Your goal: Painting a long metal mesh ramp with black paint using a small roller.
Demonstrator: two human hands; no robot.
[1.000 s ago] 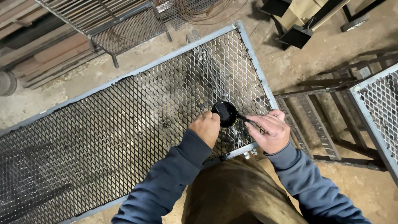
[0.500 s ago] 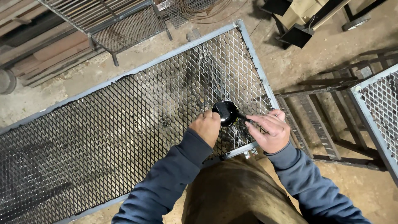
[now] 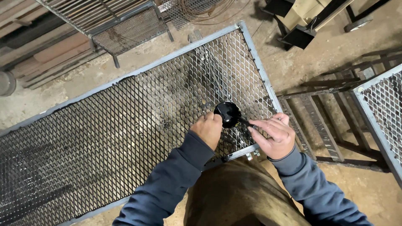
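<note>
Head view: a mesh panel (image 3: 125,125) in a grey frame lies on a dusty concrete floor (image 3: 289,62). Left hand (image 3: 208,129) grips a black can (image 3: 227,113); right hand (image 3: 272,134) pinches a brush (image 3: 247,123) beside it.

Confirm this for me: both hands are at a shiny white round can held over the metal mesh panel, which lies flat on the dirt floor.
Not quite: the can is shiny black, not white. The head view shows it. The rest holds: the left hand and right hand are both at it, over the metal mesh panel, which lies flat on the dirt floor.
</note>
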